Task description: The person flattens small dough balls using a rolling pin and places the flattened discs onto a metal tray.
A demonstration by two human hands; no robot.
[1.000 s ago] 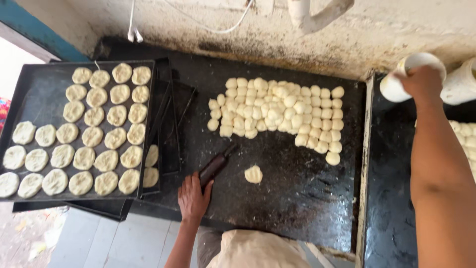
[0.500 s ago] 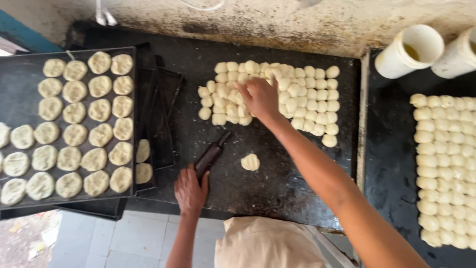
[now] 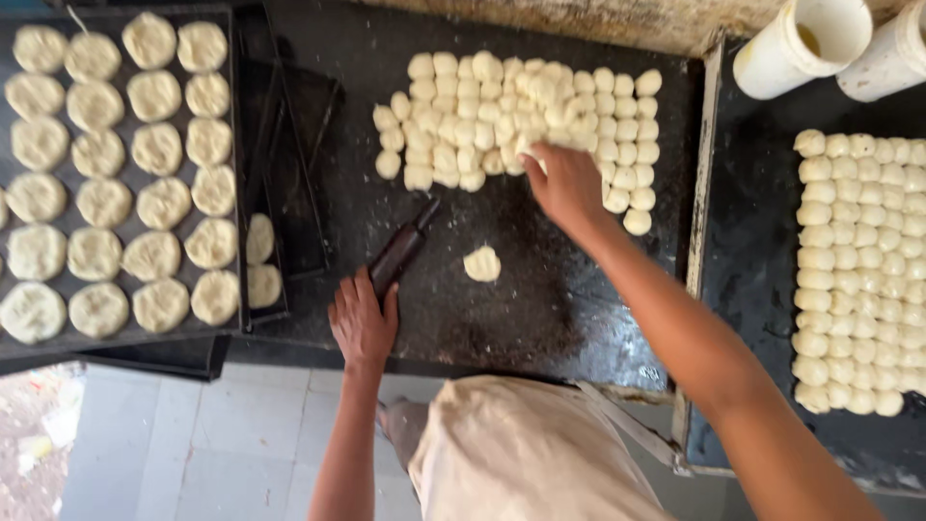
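Head view looks down on a dark worktop (image 3: 540, 318). Right hand (image 3: 567, 185) reaches into the dough pile (image 3: 511, 116) at its near edge, fingers curled among the pieces; whether they have pinched one I cannot tell. Left hand (image 3: 363, 320) rests, fingers together, on the near end of a dark rolling pin (image 3: 403, 249), whose long axis runs diagonally away to the right. One flattened dough disc (image 3: 482, 263) lies just right of the pin, between both hands, nearer the left.

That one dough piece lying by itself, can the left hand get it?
Probably yes. The lone dough piece lies on bare dark table close to the left hand, which rests on the rolling pin; nothing stands between.
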